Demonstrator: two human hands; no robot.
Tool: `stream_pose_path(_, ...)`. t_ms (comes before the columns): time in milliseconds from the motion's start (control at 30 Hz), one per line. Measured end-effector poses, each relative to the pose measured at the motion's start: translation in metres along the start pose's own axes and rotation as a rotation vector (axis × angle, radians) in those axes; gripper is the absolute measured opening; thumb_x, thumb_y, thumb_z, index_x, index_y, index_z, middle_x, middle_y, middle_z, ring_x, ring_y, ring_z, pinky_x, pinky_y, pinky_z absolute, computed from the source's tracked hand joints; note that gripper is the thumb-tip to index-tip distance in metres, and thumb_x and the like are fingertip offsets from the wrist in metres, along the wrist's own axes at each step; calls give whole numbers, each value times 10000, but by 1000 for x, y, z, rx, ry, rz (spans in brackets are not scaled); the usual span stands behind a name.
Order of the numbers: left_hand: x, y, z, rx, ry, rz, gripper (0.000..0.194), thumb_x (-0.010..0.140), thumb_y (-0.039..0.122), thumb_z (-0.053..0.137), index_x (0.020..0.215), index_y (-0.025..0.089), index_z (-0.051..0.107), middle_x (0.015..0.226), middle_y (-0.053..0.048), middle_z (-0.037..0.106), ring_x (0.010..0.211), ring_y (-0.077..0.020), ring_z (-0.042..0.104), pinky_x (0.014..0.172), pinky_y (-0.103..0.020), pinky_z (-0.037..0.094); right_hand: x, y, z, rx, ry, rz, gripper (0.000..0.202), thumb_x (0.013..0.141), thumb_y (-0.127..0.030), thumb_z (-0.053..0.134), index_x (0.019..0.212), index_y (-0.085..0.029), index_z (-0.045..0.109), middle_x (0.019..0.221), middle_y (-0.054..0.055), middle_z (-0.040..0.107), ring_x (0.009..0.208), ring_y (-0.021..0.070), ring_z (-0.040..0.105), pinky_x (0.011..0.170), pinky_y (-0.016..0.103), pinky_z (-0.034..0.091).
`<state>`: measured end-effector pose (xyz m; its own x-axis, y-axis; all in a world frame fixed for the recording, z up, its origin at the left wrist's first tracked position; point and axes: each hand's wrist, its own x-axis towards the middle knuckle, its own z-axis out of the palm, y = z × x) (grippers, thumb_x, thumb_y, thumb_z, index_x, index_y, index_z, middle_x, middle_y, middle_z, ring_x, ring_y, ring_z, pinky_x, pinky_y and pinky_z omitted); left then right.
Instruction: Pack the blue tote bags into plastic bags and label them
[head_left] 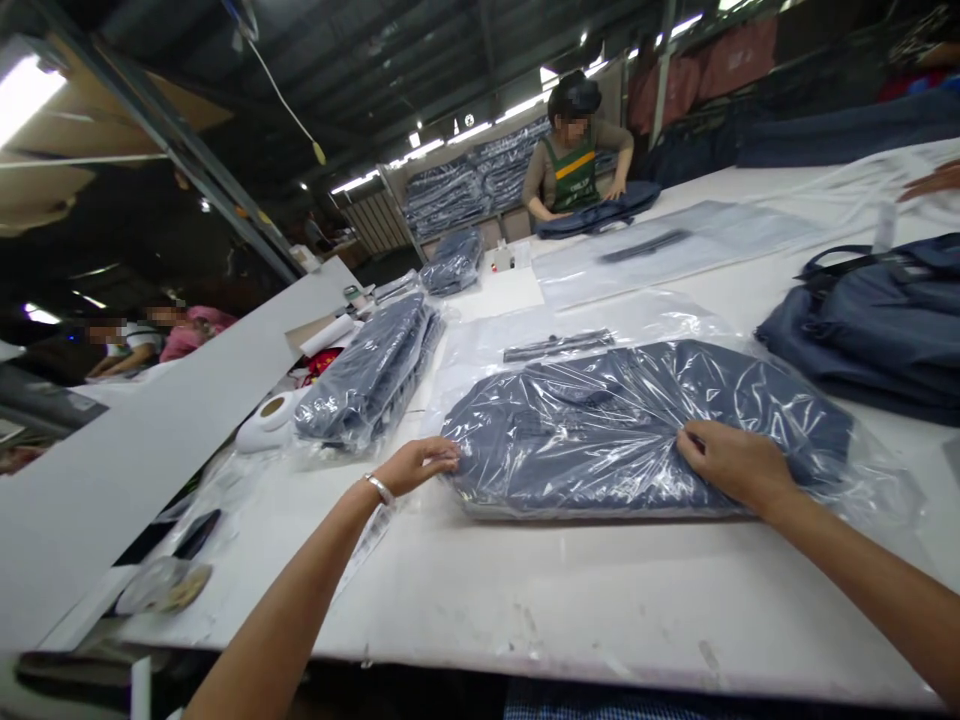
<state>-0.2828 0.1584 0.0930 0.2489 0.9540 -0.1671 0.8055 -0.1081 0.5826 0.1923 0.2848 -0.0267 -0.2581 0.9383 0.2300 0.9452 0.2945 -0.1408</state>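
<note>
A folded dark blue fabric item lies flat on the white table inside a clear plastic bag [570,430]. My right hand [735,462] is closed on the plastic near the middle of the bag, and sharp creases fan out from its fingertips. At the bag's left end, my left hand [420,465] pinches the plastic edge between thumb and fingers; a silver bracelet circles that wrist. Just beyond the bag, dark strips [559,345] lie on or under another clear plastic sheet.
Another wrapped dark blue bundle [367,370] lies at the left, beside a white roll [270,420]. Unwrapped dark blue fabric [885,320] is piled at the right. Across the table [525,600], a person in a green apron [574,175] handles dark fabric. Stacked wrapped bundles [446,195] fill shelves behind.
</note>
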Motion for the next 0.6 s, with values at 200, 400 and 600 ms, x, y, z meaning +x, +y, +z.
stream_pose_path(200, 1, -27, 47, -68, 198, -195, 447, 941, 537, 334, 805, 192, 585, 717, -15, 679, 580, -131, 612, 544, -240, 478, 0, -1, -2, -8, -20, 29, 323, 894, -435, 429, 762, -222, 633, 766, 32, 680, 591, 168, 544, 531, 286, 225)
stream_pose_path(400, 24, -63, 43, -73, 133, -323, 502, 800, 647, 501, 595, 190, 516, 445, 38, 513, 343, -106, 431, 372, -231, 313, 6, -6, -11, 33, -145, 97, 343, 892, -452, 409, 757, -232, 636, 744, 42, 680, 618, 193, 565, 535, 288, 245)
stream_pose_path(600, 20, -67, 8, 77, 162, -271, 469, 771, 625, 572, 614, 183, 596, 510, 34, 562, 457, -104, 475, 512, -230, 363, 9, -8, -12, 43, -156, 118, 336, 874, -439, 413, 771, -232, 657, 758, 54, 687, 627, 200, 572, 540, 296, 250)
